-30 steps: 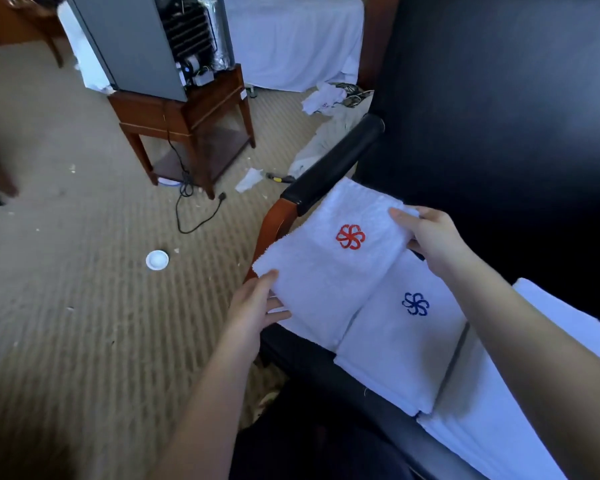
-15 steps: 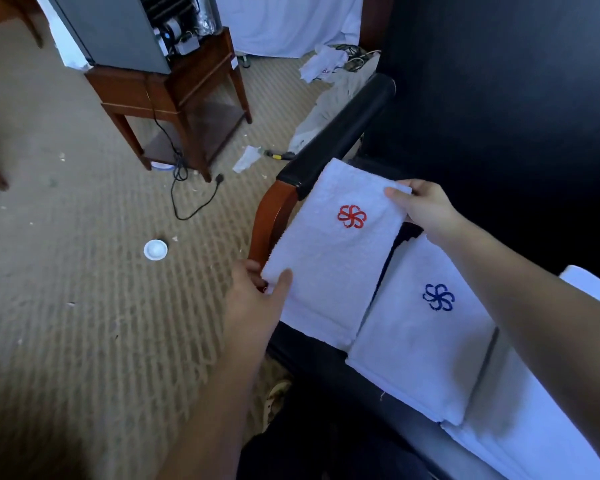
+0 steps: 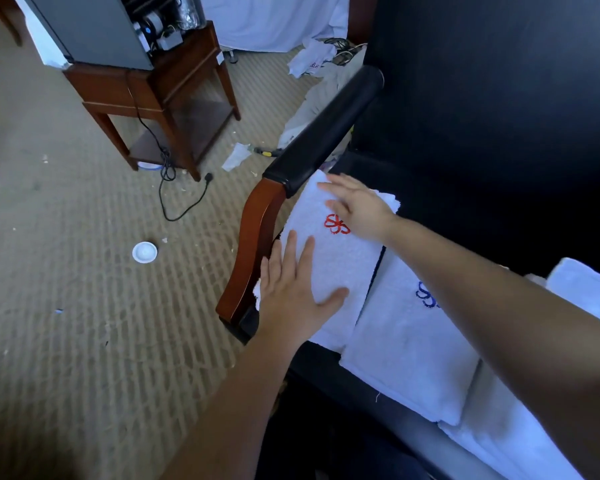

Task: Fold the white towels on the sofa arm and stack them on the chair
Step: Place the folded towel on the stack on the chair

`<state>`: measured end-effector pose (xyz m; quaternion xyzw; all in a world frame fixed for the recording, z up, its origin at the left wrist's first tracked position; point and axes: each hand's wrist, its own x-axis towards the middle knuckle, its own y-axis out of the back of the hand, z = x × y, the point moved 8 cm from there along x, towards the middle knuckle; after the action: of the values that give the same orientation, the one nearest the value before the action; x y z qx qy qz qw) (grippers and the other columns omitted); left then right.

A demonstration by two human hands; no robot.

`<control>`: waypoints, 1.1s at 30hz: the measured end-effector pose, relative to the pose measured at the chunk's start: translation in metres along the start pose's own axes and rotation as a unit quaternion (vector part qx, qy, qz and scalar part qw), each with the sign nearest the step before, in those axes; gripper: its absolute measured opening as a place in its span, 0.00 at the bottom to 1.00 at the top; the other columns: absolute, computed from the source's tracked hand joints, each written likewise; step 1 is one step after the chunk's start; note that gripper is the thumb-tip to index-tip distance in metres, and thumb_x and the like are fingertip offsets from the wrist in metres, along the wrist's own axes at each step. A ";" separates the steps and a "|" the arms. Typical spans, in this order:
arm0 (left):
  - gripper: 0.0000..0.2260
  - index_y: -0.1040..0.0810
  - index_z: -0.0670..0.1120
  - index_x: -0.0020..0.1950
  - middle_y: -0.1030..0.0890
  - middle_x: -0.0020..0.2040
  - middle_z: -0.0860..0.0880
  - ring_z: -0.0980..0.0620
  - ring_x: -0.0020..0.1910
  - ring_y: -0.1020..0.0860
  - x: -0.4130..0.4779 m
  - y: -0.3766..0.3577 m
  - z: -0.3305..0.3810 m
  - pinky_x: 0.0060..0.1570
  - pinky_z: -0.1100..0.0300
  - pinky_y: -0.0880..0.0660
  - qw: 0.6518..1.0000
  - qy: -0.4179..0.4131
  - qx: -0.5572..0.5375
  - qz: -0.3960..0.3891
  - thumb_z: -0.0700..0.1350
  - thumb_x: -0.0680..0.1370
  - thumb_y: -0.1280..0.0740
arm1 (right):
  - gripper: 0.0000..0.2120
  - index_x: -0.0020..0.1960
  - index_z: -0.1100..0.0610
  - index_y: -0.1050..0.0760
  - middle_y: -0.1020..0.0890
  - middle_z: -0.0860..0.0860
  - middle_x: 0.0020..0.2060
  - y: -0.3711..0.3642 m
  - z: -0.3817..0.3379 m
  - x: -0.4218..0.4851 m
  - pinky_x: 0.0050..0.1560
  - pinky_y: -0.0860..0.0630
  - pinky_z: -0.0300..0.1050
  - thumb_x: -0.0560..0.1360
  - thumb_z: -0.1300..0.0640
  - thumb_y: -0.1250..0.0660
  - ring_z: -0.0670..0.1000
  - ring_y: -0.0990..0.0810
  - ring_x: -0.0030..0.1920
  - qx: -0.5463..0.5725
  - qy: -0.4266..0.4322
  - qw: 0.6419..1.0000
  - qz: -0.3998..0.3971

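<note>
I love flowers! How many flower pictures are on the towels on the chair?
2. A red flower on the towel under the left hand, partly covered by the right hand; a blue flower on the neighbouring towel, partly behind the right forearm. Others may be hidden.

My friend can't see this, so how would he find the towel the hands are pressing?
Find the big dark chair and its wooden arm. Right beside that arm lies a folded white towel, with the left hand and right hand flat on it. Its stitched flower is red; the neighbouring towel has a blue one.
</note>
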<state>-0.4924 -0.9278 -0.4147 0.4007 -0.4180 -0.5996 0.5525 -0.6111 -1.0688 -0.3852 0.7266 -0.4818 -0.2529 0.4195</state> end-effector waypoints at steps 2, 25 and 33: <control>0.45 0.60 0.56 0.79 0.65 0.79 0.54 0.50 0.77 0.65 0.004 -0.004 -0.002 0.73 0.52 0.68 1.000 0.004 0.001 0.010 0.75 0.68 0.53 | 0.20 0.74 0.52 0.34 0.38 0.48 0.76 -0.007 0.009 0.004 0.73 0.51 0.39 0.83 0.54 0.43 0.49 0.46 0.77 0.028 -0.003 1.000 0.013; 0.19 0.26 0.47 0.69 0.26 0.69 0.51 0.51 0.70 0.31 -0.073 0.095 0.015 0.71 0.51 0.37 0.993 -0.086 -0.061 0.045 0.51 0.80 0.35 | 0.13 0.62 0.55 0.23 0.18 0.50 0.57 0.087 -0.066 -0.105 0.55 0.28 0.36 0.80 0.61 0.38 0.49 0.21 0.53 0.092 -0.052 0.987 0.120; 0.17 0.27 0.49 0.68 0.28 0.68 0.56 0.55 0.64 0.28 -0.171 0.163 0.030 0.60 0.59 0.30 0.994 -0.099 -0.054 0.014 0.51 0.80 0.35 | 0.12 0.60 0.49 0.21 0.17 0.43 0.53 0.108 -0.155 -0.221 0.48 0.23 0.44 0.79 0.54 0.39 0.45 0.19 0.45 0.032 -0.044 0.988 0.148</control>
<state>-0.4559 -0.7625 -0.2478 0.3033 -0.4431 -0.6500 0.5377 -0.6342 -0.8297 -0.2203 0.6486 -0.6096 -0.2045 0.4073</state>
